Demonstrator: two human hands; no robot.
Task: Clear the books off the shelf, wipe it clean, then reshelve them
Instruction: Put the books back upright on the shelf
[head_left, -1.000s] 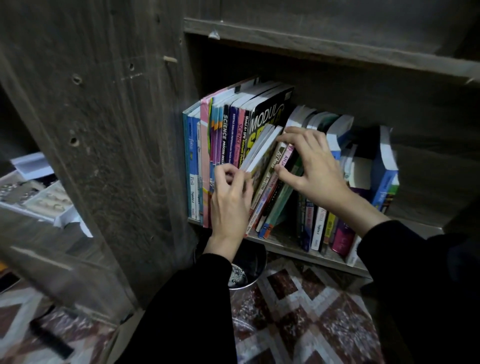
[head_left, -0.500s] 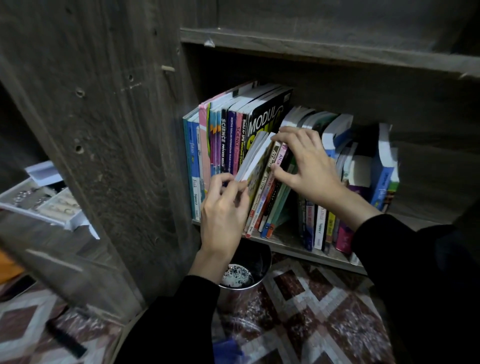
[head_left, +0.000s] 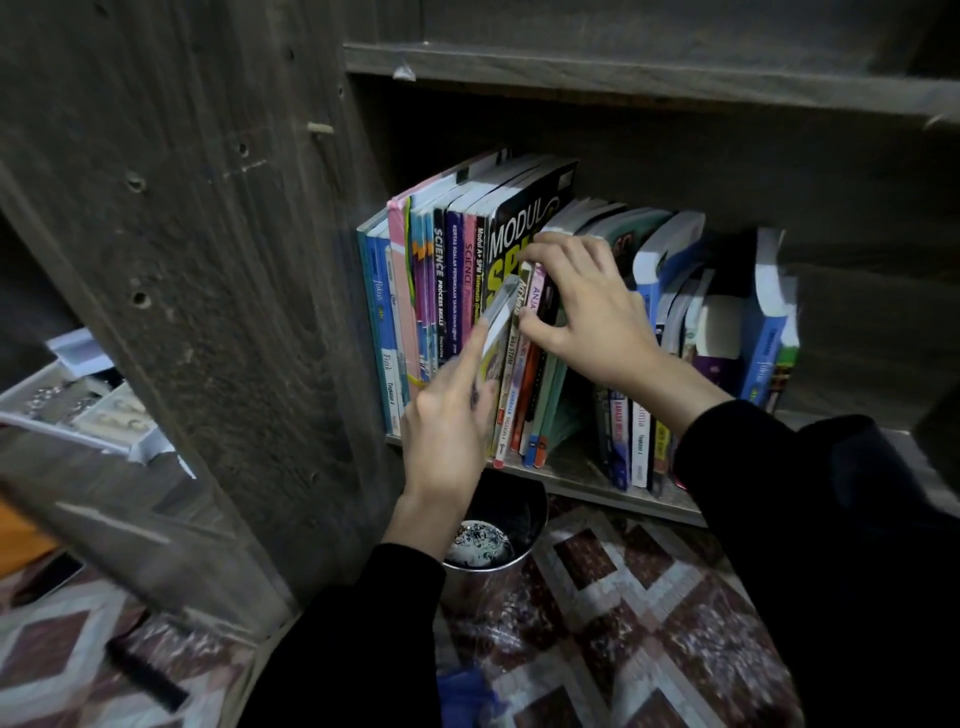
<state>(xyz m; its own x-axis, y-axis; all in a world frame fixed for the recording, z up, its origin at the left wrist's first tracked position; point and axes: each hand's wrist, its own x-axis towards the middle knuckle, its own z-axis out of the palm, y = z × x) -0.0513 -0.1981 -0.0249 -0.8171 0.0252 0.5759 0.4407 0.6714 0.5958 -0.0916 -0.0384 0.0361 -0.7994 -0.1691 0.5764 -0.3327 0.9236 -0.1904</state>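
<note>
Although the view is dim and partly blurred, the following is noted. A row of paperback books (head_left: 431, 291) stands on the grey-brown wooden shelf board (head_left: 576, 475), starting at the left wall. The left group is upright and ends in a black book lettered MODUL (head_left: 519, 236). Just right of it, a bundle of thin leaning books (head_left: 530, 410) rests with its feet at the board's near edge. Further right stands a second group with white and blue spines (head_left: 636, 441), and a thick blue-spined book (head_left: 761, 358) leans at the far right end.

The right hand (head_left: 592, 317) is hooked over the tops of the thin leaning books, fingers curled behind them and thumb pressed to their spines: a grip. The left hand (head_left: 447, 421) lies against a thin pale-edged book (head_left: 501, 312) at the front of the bundle, index finger straight along it; blur prevents saying whether it pinches the book or merely touches it. Both sleeves (head_left: 363, 623) are black.

Below the shelf, a round shiny metal bin (head_left: 483, 574) stands on a red-and-cream patterned floor covering (head_left: 649, 623). A white compartment tray (head_left: 78, 410) sits at the left, beyond the unit's side panel (head_left: 208, 312). A black bar-shaped object (head_left: 148, 675) lies on the floor, near left.
</note>
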